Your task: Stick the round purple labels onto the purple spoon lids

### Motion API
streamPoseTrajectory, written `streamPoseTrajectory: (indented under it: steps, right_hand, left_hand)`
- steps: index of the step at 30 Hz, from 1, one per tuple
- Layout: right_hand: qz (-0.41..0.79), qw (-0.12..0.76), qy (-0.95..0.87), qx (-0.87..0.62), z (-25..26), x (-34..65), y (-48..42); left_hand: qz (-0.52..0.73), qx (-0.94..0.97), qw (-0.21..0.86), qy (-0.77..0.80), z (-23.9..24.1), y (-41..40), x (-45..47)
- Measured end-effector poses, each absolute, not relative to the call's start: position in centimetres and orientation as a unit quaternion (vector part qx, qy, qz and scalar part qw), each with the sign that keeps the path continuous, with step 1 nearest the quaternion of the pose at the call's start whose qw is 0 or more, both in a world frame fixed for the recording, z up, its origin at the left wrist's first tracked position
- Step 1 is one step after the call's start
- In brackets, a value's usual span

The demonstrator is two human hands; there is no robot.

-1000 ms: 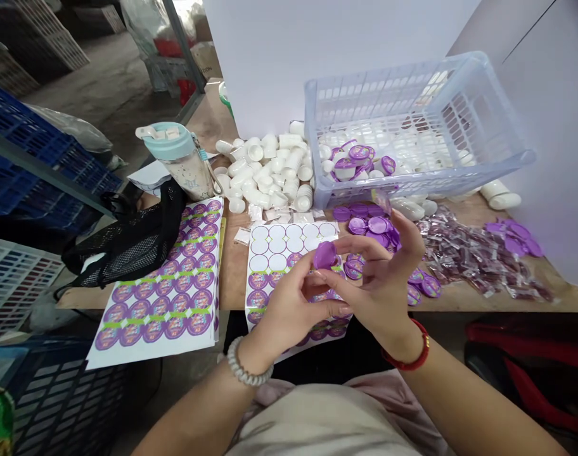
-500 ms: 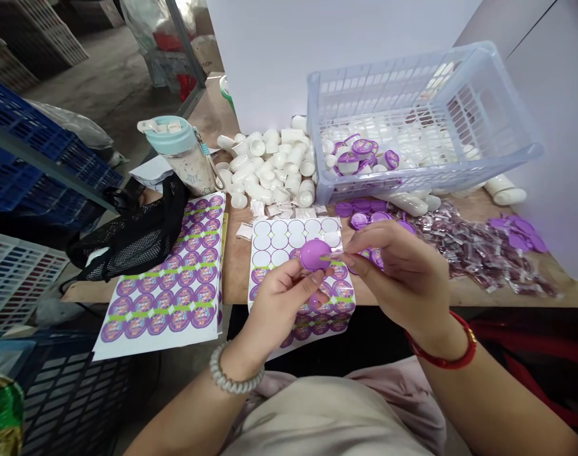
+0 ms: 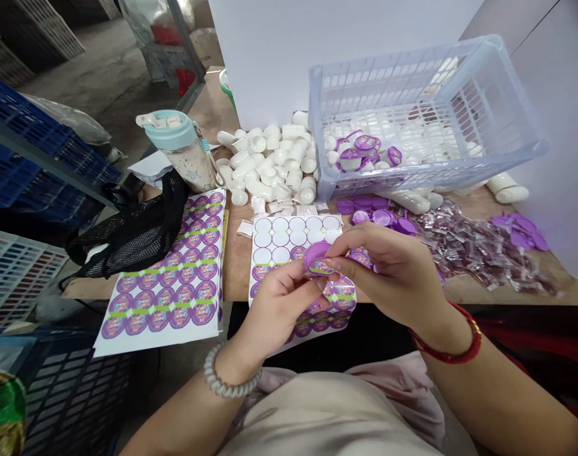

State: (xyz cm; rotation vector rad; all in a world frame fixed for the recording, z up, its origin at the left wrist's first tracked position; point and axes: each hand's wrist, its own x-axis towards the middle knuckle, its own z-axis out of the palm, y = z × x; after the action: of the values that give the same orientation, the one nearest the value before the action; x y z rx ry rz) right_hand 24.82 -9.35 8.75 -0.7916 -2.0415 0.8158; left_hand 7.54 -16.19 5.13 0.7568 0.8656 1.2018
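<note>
My left hand (image 3: 282, 304) pinches a round purple plastic lid (image 3: 312, 254) over the front of the table. My right hand (image 3: 388, 272) is closed at the lid's right side, its thumb and forefinger on a round printed sticker (image 3: 321, 266) that lies against the lid's face. Fingertips hide part of the sticker's edge. Below both hands is a sticker sheet (image 3: 265, 221), with bare white circles in its upper rows and purple stickers lower down. It hangs over the table edge. Several purple lids (image 3: 384, 218) lie just beyond my right hand.
A clear plastic crate (image 3: 388, 180) holds white cups, some with purple lids. White cups (image 3: 270, 164) are piled left of it. Small filled sachets (image 3: 469, 247) spread to the right. On the left are more sticker sheets (image 3: 165, 294), a black mesh bag (image 3: 132, 234) and a tumbler (image 3: 184, 152).
My right hand has moved slightly left and brought the sticker onto the lid's face. The lid has tipped and shifted a little right in my left hand.
</note>
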Motion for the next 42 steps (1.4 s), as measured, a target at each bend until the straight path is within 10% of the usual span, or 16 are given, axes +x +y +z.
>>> streamPoseTrajectory:
  steps: [22,42]
  right_hand:
    - [0.168,0.388,-0.854,-0.304,8.4,26.3,-10.8]
    - [0.506,0.32,-0.709,-0.371,2.9,26.5,-10.6]
  left_hand:
    - [0.502,0.338,0.662,0.442,4.9,-16.4,7.8]
    - [0.539,0.374,0.571,0.494,4.5,-16.2,7.8]
